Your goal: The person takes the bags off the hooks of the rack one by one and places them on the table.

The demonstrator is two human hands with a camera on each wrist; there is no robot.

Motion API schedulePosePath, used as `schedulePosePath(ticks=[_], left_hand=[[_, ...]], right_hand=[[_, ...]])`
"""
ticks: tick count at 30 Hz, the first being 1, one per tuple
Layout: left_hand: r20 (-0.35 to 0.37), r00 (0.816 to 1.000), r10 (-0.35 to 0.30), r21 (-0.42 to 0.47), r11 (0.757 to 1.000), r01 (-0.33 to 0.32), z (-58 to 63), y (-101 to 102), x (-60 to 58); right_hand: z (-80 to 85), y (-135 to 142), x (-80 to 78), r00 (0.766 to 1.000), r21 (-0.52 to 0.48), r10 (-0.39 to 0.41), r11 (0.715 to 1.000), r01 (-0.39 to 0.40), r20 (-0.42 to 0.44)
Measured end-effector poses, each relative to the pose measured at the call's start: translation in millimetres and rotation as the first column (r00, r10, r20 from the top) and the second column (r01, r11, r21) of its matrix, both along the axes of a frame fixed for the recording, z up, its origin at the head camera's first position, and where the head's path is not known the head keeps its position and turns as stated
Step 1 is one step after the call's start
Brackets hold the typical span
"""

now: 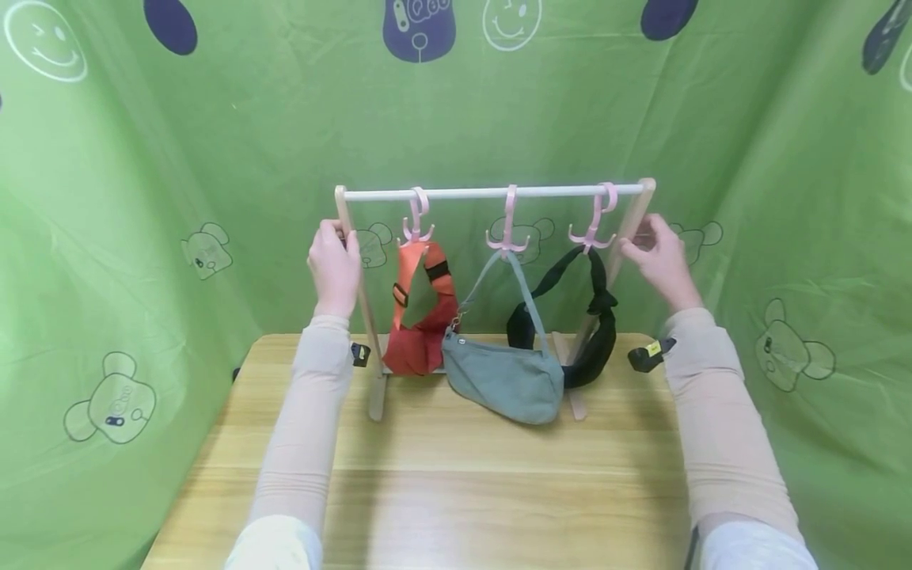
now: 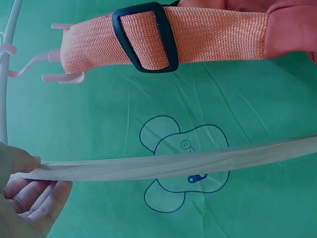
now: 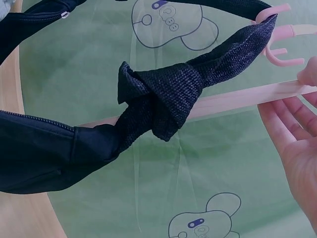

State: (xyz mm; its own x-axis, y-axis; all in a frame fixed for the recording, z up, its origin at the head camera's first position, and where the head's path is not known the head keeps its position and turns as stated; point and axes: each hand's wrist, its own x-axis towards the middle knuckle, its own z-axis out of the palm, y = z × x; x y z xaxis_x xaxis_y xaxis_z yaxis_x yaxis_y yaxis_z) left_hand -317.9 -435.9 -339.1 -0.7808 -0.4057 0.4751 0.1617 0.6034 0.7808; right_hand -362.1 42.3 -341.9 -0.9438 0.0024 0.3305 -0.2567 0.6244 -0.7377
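A small rack with a white rail (image 1: pixel 463 193) and wooden side posts stands on the table. My left hand (image 1: pixel 335 265) pinches the left post (image 2: pixel 124 167) near its top, thumb on one side and fingers on the other. At the opposite end, my right hand (image 1: pixel 663 261) pinches the right post (image 3: pixel 233 100) the same way. Pink hooks (image 1: pixel 509 229) hang from the rail. A red bag with an orange strap (image 1: pixel 420 348) hangs at left, a grey-blue shoulder bag (image 1: pixel 506 380) in the middle, and a black bag with a knotted strap (image 1: pixel 602 348) at right.
The rack's feet (image 1: pixel 378 400) rest on the wooden table (image 1: pixel 456 491), near its back edge. Green curtain (image 1: pixel 271 119) with cartoon prints encloses the back and both sides. The grey-blue bag's lower part reaches forward of the rack.
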Motion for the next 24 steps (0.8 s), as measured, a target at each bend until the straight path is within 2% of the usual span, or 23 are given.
schedulePosePath(ticks=[9, 16, 24], left_hand=[[-0.014, 1.000, -0.024, -0.003, 1.000, 0.024, -0.7, -2.1, -1.6], [-0.039, 0.998, -0.043, 0.007, 0.999, 0.043, 3.2, -2.8, -1.4], [-0.012, 0.996, -0.086, 0.054, 0.995, 0.087, 3.1, -9.3, -0.4]], right_hand=[[2.8, -3.0, 2.3, 0.999, 0.000, -0.028, 1.000, 0.028, 0.023], [8.1, -1.7, 2.4, 0.999, 0.016, -0.032, 0.999, 0.032, 0.028], [8.9, -6.7, 12.5, 0.999, 0.032, -0.028, 0.999, 0.027, 0.036]])
